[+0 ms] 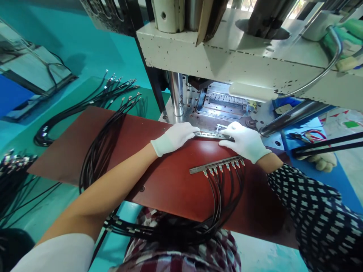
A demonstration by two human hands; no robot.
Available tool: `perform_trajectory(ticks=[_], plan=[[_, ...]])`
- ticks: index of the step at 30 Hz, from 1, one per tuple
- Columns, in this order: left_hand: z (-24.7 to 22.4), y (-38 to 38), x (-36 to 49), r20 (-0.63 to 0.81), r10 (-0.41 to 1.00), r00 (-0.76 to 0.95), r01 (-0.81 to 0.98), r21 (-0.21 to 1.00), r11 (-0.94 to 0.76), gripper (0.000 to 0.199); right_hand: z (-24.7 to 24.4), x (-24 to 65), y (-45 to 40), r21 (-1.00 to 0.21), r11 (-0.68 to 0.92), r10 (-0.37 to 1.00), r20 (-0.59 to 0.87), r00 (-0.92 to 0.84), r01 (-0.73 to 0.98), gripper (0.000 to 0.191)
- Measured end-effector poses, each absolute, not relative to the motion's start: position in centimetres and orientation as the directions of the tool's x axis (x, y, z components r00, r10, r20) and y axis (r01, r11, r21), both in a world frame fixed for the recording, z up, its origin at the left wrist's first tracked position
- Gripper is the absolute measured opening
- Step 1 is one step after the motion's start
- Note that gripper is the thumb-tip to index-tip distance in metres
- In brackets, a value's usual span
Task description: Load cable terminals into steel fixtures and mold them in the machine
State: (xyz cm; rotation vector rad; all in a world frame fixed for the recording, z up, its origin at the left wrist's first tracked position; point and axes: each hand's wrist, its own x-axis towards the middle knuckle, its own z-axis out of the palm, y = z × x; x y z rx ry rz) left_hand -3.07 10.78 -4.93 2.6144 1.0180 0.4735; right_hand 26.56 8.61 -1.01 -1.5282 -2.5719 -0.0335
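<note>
Both my hands wear white gloves and hold a narrow metal strip with slots (211, 135) near the back edge of the red-brown board (170, 177). My left hand (179, 136) pinches its left end, and my right hand (244, 141) grips the right end between thumb and fingers. Just behind the strip, by my right fingertips, is a small pale piece (220, 127). Closer to me lies a dark metal bar (202, 168) with several cable terminals (222, 167) set along it. Their black cables (218, 200) curve down over the board's front edge to my lap.
A press with a white upper block (212, 60) stands ahead, its die (224, 102) lit on the steel bed. Steel posts (176, 94) flank it. Black cable bundles (99, 151) lie at left. On the right are a blue surface (334, 181), pliers (300, 136) and a glove (324, 161).
</note>
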Motion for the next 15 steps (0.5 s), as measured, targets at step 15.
perform_trajectory(ticks=[15], plan=[[-4.8, 9.9, -3.4, 0.266, 0.651, 0.711, 0.587, 0.286, -0.758, 0.044, 0.6, 28.1, 5.3, -0.356, 0.360, 0.932, 0.169, -0.320, 0.862, 0.030]])
